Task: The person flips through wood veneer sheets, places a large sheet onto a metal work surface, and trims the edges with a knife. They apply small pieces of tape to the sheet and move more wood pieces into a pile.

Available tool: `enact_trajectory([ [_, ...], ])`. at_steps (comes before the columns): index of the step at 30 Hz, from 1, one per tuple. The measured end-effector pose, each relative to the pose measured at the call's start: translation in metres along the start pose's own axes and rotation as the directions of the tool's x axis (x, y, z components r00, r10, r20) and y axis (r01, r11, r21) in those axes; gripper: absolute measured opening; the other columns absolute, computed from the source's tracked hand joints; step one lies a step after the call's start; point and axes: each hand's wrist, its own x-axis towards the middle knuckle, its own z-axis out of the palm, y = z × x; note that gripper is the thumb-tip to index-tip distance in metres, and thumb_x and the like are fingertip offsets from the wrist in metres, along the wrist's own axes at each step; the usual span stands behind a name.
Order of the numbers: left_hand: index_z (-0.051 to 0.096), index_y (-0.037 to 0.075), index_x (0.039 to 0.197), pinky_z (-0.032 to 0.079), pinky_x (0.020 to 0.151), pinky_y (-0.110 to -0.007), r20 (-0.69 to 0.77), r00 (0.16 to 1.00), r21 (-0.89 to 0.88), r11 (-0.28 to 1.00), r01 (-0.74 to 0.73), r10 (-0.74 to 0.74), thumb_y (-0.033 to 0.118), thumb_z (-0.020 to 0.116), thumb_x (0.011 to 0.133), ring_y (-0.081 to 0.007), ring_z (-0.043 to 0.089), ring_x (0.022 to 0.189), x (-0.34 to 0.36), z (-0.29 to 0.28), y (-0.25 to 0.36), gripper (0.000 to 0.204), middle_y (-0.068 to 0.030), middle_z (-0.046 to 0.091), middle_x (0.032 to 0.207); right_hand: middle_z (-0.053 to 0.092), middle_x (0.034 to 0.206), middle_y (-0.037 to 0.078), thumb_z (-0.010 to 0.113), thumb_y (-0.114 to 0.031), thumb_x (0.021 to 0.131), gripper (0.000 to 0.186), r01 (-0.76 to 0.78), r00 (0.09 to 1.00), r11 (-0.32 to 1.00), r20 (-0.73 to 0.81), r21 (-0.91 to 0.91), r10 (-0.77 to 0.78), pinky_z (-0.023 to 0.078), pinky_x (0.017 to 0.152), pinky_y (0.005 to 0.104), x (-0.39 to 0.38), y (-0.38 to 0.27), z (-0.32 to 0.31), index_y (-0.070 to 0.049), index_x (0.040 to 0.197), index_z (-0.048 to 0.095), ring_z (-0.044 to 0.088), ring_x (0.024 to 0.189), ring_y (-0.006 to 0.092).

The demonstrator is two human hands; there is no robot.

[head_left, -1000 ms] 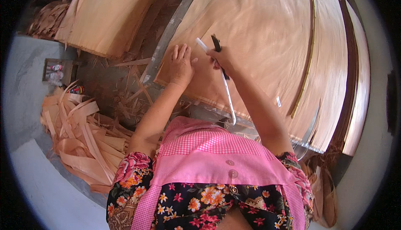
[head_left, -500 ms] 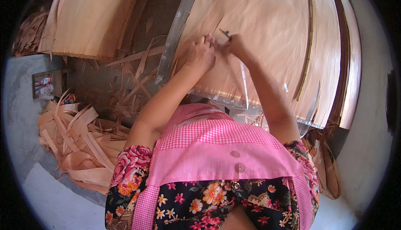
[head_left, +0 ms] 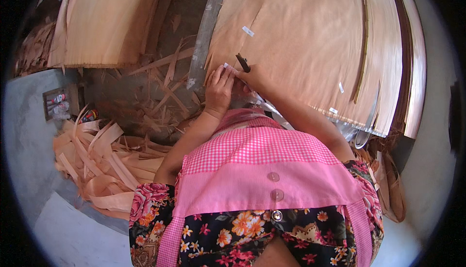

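Note:
A wide sheet of thin wood veneer (head_left: 301, 48) lies in front of me. Over its near left edge, my left hand (head_left: 220, 91) is closed, a small piece of white tape (head_left: 226, 65) pinched at its fingertips. Right beside it, my right hand (head_left: 253, 78) grips a small dark knife-like tool (head_left: 242, 63) that points up and away; its exact kind is unclear. A white tape strip (head_left: 267, 106) hangs below my hands toward my apron. Farther out, a short white tape piece (head_left: 248, 31) sticks flat on the veneer, near a thin split.
A grey strip (head_left: 206, 29) runs along the veneer's left edge. Two more tape pieces (head_left: 341, 87) sit at the right, near a thin dark stick (head_left: 362, 39). Another veneer stack (head_left: 107, 19) stands far left. Veneer scraps (head_left: 104, 170) pile up at lower left.
Both hands have drawn back toward me and slightly left, to the near edge. The tape piece by the split now shows uncovered. The view has shifted slightly.

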Motion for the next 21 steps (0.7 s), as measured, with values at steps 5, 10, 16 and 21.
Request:
enact_trajectory([
  [5,0.046,0.001,0.115,0.030,0.095,-0.039,-0.063,0.989,-0.004,0.991,0.131,-0.131,0.008,0.041,0.080,-0.0275,0.039,0.113,-0.005,0.004,-0.007,0.036,-0.0113,0.044,0.122,0.055,0.054,0.006,0.053,-0.019,0.079,0.022,0.015,0.992,0.978,0.123,0.209,-0.041,0.038,0.038,0.0234,-0.012,0.002,0.005,0.002,0.078,0.062,0.050,0.043,0.0131],
  [10,0.047,0.001,0.115,0.028,0.097,-0.041,-0.046,0.993,-0.012,0.994,0.105,-0.106,0.010,0.041,0.081,-0.0282,0.035,0.117,0.001,0.004,-0.007,0.036,-0.0104,0.042,0.124,0.057,0.056,0.006,0.052,-0.019,0.079,0.023,-0.046,0.998,0.995,0.041,0.091,0.043,0.039,0.039,0.0236,0.001,0.008,0.003,0.001,0.077,0.062,0.050,0.043,0.0130],
  [16,0.050,0.001,0.111,0.027,0.098,-0.041,-0.015,1.000,0.002,1.000,-0.015,0.015,0.010,0.042,0.080,-0.0268,0.037,0.117,-0.001,0.005,-0.016,0.033,-0.0109,0.045,0.120,0.058,0.056,0.007,0.056,-0.025,0.078,0.027,-0.064,0.998,0.998,0.010,0.016,0.064,0.040,0.039,0.0243,-0.001,-0.007,0.006,0.002,0.075,0.062,0.053,0.044,0.0137],
  [21,0.049,0.004,0.111,0.033,0.091,-0.048,0.023,0.988,0.133,0.979,-0.155,0.154,0.013,0.048,0.077,-0.0261,0.043,0.111,0.024,0.033,0.003,0.035,-0.0105,0.050,0.114,0.061,0.065,0.012,0.060,-0.033,0.075,0.032,0.151,0.983,0.986,0.094,0.065,-0.157,0.045,0.047,0.0317,0.006,0.014,-0.040,-0.003,0.086,0.062,0.057,0.052,0.0207],
])
